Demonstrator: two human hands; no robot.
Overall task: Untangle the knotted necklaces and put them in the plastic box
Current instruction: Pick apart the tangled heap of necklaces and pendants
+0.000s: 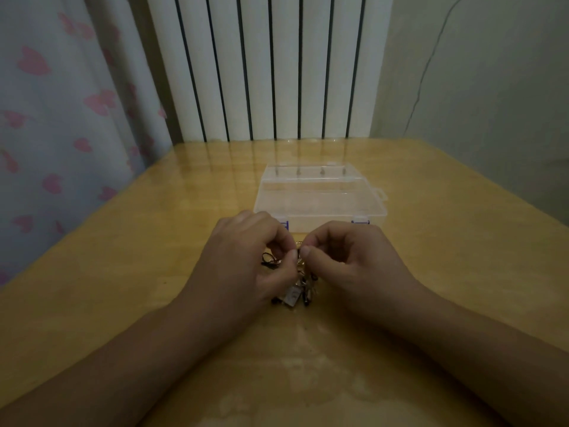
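Between the two hands, just above the table [123, 272], hangs the tangle [303, 285] of necklaces. Left hand [246, 257] pinches it with thumb and curled fingers on one side; right hand [348, 260] pinches it the same way on the other side, and the fingertips of both almost touch at the top of the knot. Below the grip some dark cords, a pale tag and small metal parts hang down to the table; to the left of the grip a few dark loops stick out.

I judge that the untangling step is in hand and nothing is sorted yet. Beyond the grip, near the knuckles, the box [320, 198] stands with its lid already open, and I see no necklace inside it, though the plastic is clear and the light is weak.

The next move, I think, calls for small and patient work: to hold the knot steady with one hand and to draw one loop out with the other, without a hard pull, because thin cords may tighten.

Counted: two hands, one box, one tangle. How many necklaces are in the tangle I cannot tell; they are too small and too mixed. Behind the table are one radiator [271, 66] and one curtain [61, 103].
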